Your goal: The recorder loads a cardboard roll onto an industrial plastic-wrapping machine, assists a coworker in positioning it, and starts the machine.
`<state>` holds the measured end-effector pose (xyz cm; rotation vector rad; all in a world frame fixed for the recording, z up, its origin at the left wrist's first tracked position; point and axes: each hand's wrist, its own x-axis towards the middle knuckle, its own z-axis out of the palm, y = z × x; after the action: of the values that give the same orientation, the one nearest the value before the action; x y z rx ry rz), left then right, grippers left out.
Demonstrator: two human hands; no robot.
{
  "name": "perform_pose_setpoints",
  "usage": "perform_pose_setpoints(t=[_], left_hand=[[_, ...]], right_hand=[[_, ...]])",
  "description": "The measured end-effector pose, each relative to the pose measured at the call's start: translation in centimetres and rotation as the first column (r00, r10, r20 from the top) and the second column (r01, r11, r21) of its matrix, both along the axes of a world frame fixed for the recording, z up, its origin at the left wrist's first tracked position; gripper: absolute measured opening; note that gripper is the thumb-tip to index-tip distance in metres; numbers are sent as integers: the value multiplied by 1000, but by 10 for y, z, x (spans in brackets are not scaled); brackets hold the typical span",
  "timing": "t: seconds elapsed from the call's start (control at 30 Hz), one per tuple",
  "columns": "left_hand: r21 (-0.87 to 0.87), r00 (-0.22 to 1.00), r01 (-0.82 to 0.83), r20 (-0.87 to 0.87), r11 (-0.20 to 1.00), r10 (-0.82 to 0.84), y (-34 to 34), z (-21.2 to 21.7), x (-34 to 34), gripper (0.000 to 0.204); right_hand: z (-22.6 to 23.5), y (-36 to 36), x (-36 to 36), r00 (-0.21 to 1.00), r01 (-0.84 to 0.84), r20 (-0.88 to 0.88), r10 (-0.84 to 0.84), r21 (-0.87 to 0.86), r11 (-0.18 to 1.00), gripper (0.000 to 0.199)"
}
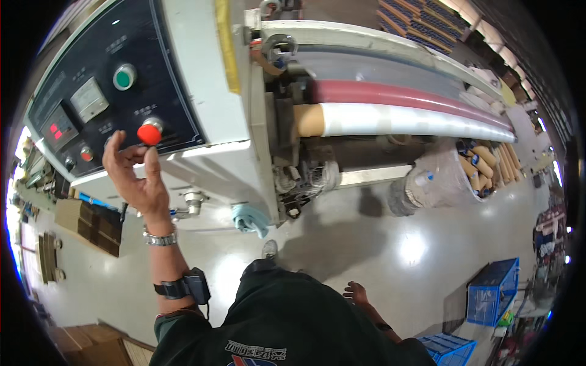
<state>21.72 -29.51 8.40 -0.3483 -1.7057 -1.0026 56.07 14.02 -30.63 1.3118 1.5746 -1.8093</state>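
My left hand (139,177) is raised to the dark control panel (174,113) of a machine, holding nothing. Its fingers are apart and partly bent, with the thumb tip just below a red mushroom button (149,132); whether it touches the button I cannot tell. Above that button sits a green push button (124,77), and to the left are a dial meter (90,99) and a red digital display (58,127). Low at my right side hangs my right hand (356,293), fingers apart, away from any object. A white film roll (409,119) on a brown core lies across the machine beside a red roller (390,91).
A light-blue cloth (249,219) hangs below the panel. Several cardboard cores (485,161) and a plastic-wrapped bundle (436,177) stand beyond the roll. Blue crates (492,293) are on the floor to the right, cardboard boxes (88,226) to the left.
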Motion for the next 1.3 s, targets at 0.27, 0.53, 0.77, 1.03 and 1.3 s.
perform_pose_setpoints(t=[0.27,0.53,0.77,1.03,1.3], left_hand=[[-101,984,-166,-80,981,159,-2,11,-23,39],[-126,971,-221,-126,967,205,-1,11,-28,36],[-125,970,-233,-97,964,222,-3,12,-24,35],[-138,968,-240,-110,961,226,0,13,-27,36],[-155,959,-278,-102,948,264,-1,12,-27,35]], right_hand=[[-5,-10,13,998,-44,-38,43,-14,999,67],[-15,-16,26,999,-12,-50,12,-7,1000,62],[-6,-17,22,996,-44,-75,41,-33,998,71],[-10,-16,25,998,33,-44,-34,-26,999,60],[-5,-19,19,1000,20,-8,-20,-22,1000,60]])
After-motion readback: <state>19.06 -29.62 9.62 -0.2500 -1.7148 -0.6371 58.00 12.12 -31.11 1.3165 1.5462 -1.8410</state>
